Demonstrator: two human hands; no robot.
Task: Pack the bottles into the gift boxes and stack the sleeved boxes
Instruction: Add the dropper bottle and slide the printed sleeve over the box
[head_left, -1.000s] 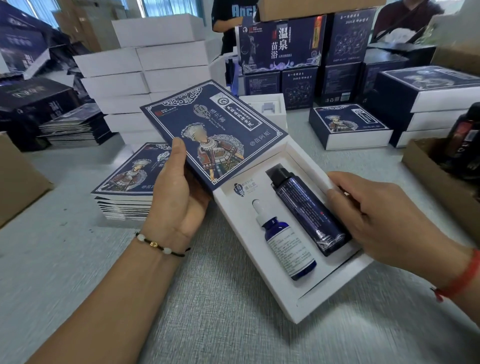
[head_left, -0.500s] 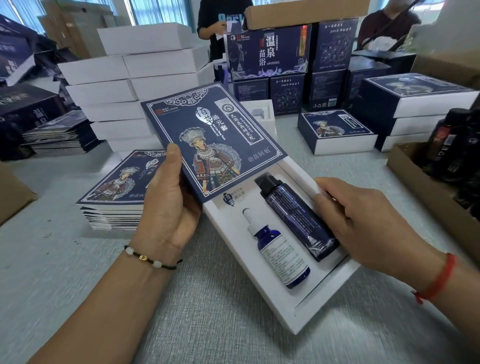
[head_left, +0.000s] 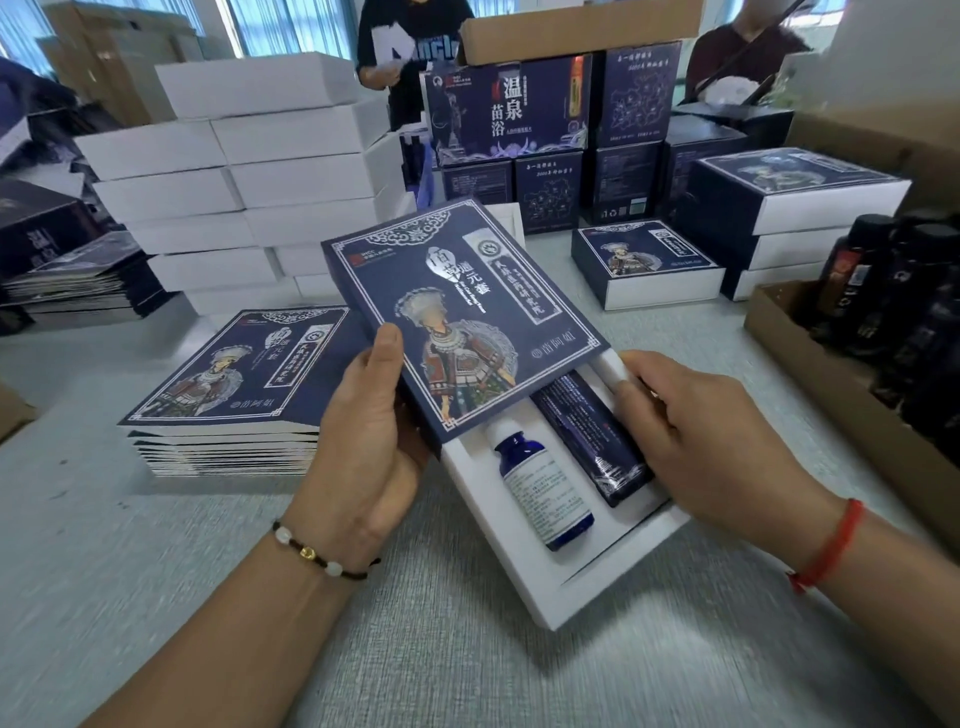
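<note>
The white gift box lies tilted on the grey table at the near centre, its far half covered by the dark blue printed sleeve. The left hand grips the sleeve's left edge, thumb laid on the printed face, fingers curled beneath. The right hand grips the box's right rim, fingers curled over the edge beside the tall dark bottle. That bottle lies in the right recess of the insert; the blue dropper bottle lies in the left recess, just beside it. Both bottles have their upper ends hidden under the sleeve.

Left of the box stands a stack of flat sleeves (same print on top). Far left, a pile of plain white boxes. Far right, sleeved boxes stand stacked, with a single sleeved box beside them. A cardboard tray of dark bottles sits at the right edge.
</note>
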